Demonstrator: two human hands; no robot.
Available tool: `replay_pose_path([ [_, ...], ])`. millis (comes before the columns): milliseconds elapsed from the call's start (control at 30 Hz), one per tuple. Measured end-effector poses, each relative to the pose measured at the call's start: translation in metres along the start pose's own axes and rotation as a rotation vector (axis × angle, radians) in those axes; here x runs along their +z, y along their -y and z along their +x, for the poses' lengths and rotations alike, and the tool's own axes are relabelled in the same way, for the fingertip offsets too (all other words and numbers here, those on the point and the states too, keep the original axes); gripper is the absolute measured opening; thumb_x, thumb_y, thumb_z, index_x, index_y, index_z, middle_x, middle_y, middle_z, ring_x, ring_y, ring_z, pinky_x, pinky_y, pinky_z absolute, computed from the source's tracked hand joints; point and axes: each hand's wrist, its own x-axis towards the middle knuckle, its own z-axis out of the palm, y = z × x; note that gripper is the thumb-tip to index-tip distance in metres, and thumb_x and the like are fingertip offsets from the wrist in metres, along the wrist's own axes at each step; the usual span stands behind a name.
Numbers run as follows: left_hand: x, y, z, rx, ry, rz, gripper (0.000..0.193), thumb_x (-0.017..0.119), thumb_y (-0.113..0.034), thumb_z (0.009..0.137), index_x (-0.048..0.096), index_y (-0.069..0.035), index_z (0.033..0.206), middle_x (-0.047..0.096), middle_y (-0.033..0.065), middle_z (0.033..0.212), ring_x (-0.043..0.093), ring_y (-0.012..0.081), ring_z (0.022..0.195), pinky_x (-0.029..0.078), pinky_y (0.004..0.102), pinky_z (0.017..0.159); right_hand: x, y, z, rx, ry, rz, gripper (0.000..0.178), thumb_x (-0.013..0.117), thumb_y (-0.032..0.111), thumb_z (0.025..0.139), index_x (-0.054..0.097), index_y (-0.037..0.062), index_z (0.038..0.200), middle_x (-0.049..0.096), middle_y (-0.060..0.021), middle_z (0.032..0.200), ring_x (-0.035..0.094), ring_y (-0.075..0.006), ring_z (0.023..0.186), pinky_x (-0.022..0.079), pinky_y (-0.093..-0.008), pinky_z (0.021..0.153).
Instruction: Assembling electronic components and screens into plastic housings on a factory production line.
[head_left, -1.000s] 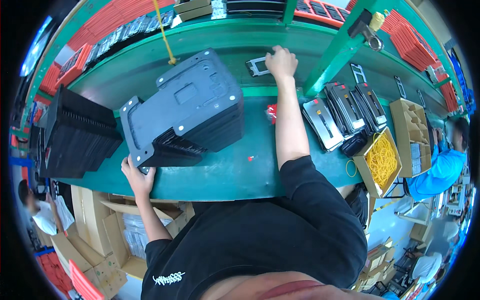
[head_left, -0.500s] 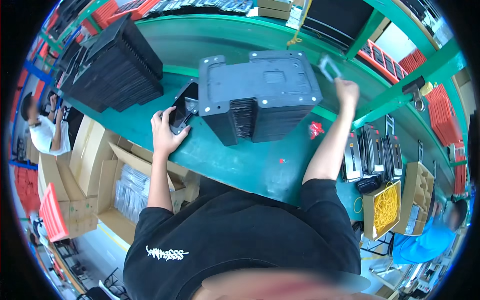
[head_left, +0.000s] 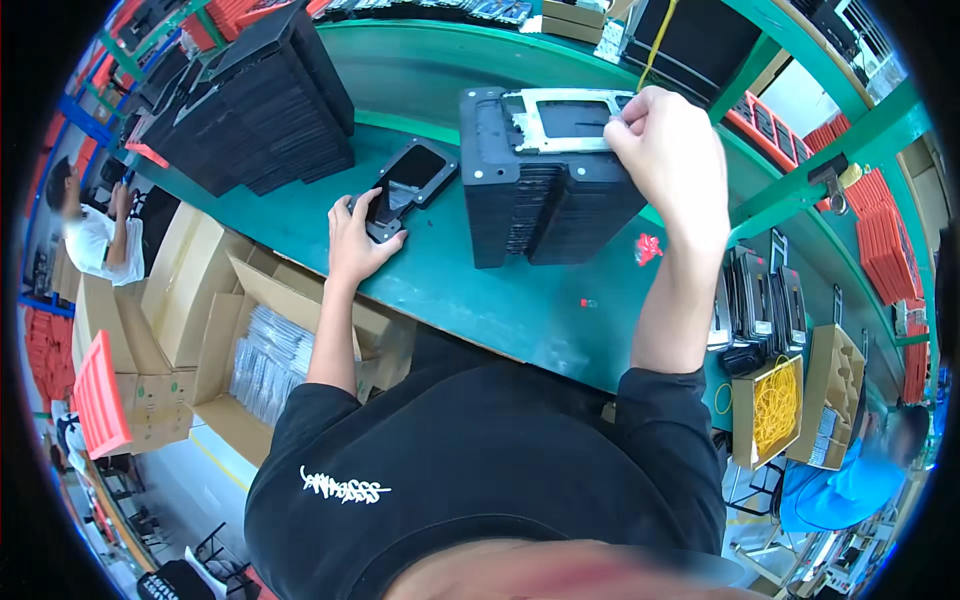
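My right hand (head_left: 672,150) is closed on the right end of a thin, pale metal frame (head_left: 530,125) with a large rectangular opening. That frame is over the top of a tall stack of black notched plates (head_left: 490,225); I cannot tell whether it touches. To the left, my left hand (head_left: 362,243) grips the near end of a black tray (head_left: 440,178), thumb and fingers on opposite sides. A dark glossy panel (head_left: 417,165) lies in the tray, which rests on the green bench (head_left: 480,310).
Another tall stack of black plates (head_left: 260,125) stands at the left. A red clump (head_left: 648,248) and a small red piece (head_left: 588,303) lie on the bench. At the right are a box of yellow bands (head_left: 775,410) and upright black panels (head_left: 750,290). Two other people are nearby.
My right hand has brought the metal frame left, from beside the plate stack to over its top. With my view shifted, more of the black tray shows, my left hand still on it.
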Motion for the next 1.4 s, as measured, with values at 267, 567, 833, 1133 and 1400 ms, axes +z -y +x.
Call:
replay_pose_path([
  [267, -0.002, 0.0, -0.002, -0.015, 0.017, 0.001, 0.082, 0.087, -0.033, 0.067, 0.055, -0.02, 0.141, 0.049, 0.0243, 0.133, 0.045, 0.0421, 0.129, 0.042, 0.0483, 0.108, 0.009, 0.024, -0.008, -0.151, 0.041, -0.25, 0.025, 0.071, 0.024, 0.089, 0.075, 0.0004, 0.085, 0.072, -0.0154, 0.077, 0.07, -0.0313, 0.073, 0.056, -0.0409, 0.073],
  [567, -0.001, -0.001, -0.001, -0.014, 0.011, 0.005, 0.08, 0.087, -0.033, 0.068, 0.056, -0.019, 0.141, 0.05, 0.0247, 0.132, 0.046, 0.0428, 0.129, 0.043, 0.0487, 0.108, 0.014, 0.022, 0.006, -0.299, 0.002, -0.133, 0.029, 0.065, 0.027, 0.097, 0.079, 0.0023, 0.088, 0.072, -0.0172, 0.077, 0.069, -0.0322, 0.074, 0.056, -0.0422, 0.076],
  [833, -0.003, 0.0, -0.003, -0.005, 0.011, 0.006, 0.081, 0.087, -0.034, 0.068, 0.055, -0.018, 0.141, 0.05, 0.0249, 0.133, 0.046, 0.0428, 0.129, 0.042, 0.0492, 0.108, 0.01, 0.043, 0.021, -0.458, 0.075, -0.029, 0.029, 0.059, 0.025, 0.101, 0.077, 0.0035, 0.108, 0.072, -0.017, 0.081, 0.069, -0.0337, 0.076, 0.055, -0.0416, 0.078],
  [1133, -0.004, -0.004, -0.007, 0.056, -0.061, -0.08, 0.093, 0.088, -0.035, 0.069, 0.046, -0.011, 0.149, 0.047, 0.0259, 0.14, 0.043, 0.0428, 0.133, 0.038, 0.0496, 0.112, 0.019, 0.014, 0.009, -0.609, 0.033, 0.316, 0.03, 0.056, 0.02, 0.103, 0.071, 0.0043, 0.124, 0.075, -0.0137, 0.093, 0.067, -0.0311, 0.075, 0.054, -0.0407, 0.075],
  [1400, 0.0, -0.031, -0.093, -0.01, -0.222, -0.58, 0.031, 0.064, -0.004, 0.098, 0.056, 0.004, 0.127, 0.06, 0.0153, 0.121, 0.061, 0.024, 0.107, 0.05, 0.0338, 0.094, 0.019, -0.198, -0.172, 0.326, -0.07, -0.197, 0.028, 0.065, 0.014, 0.095, 0.07, 0.0018, 0.12, 0.075, -0.0162, 0.111, 0.07, -0.033, 0.099, 0.053, -0.0435, 0.089],
])
